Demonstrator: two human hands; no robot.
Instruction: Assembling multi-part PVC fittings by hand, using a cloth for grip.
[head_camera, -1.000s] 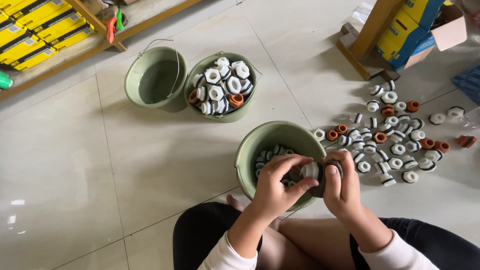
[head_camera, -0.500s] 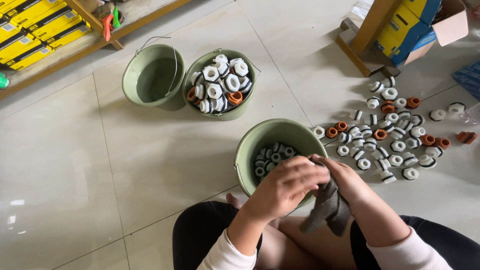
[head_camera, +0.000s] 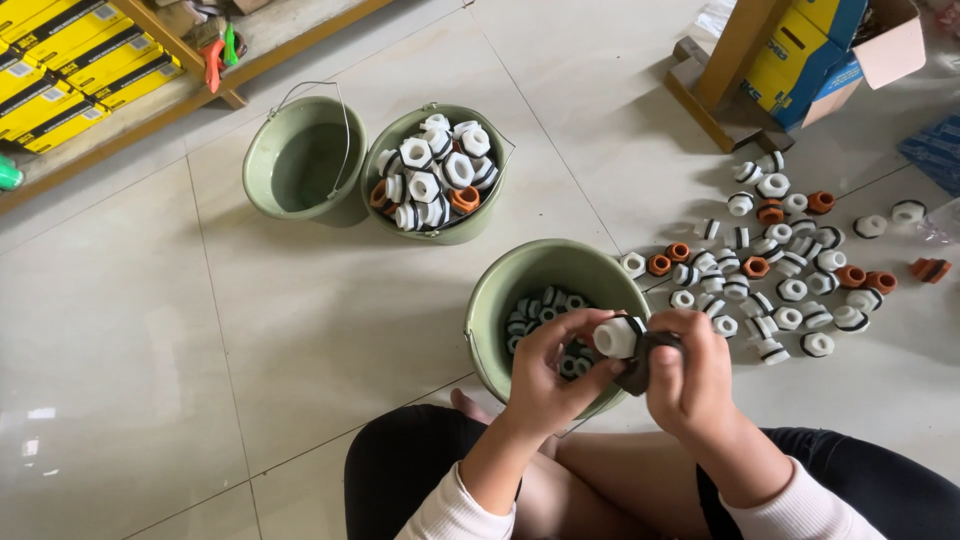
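Half a second ago both hands were bunched low over the near bucket's rim with a dark grey cloth hanging from them; now they have lifted slightly and parted, and the white plastic fitting (head_camera: 617, 337) shows plainly between them. It is a short, stubby threaded piece, white with a dark ring at its end, held just above the right rim of the near green bucket (head_camera: 500, 290). The left hand (head_camera: 552, 375) pinches it from below and behind, thumb and fingers closed around its body. The right hand (head_camera: 688, 378) is curled shut around the dark grey cloth (head_camera: 640, 368), bunched against the fitting's end.

Inside that bucket lie more small white and black fittings. To the right, on the pale tiled floor (head_camera: 200, 330), white and orange fittings (head_camera: 775, 265) are spread in a loose group. Farther off stand a bucket full of larger white and orange nuts (head_camera: 437, 172) and, just beside it, another green bucket with a wire handle (head_camera: 300, 160). Yellow boxes (head_camera: 70, 70) line the low shelf at the upper left.
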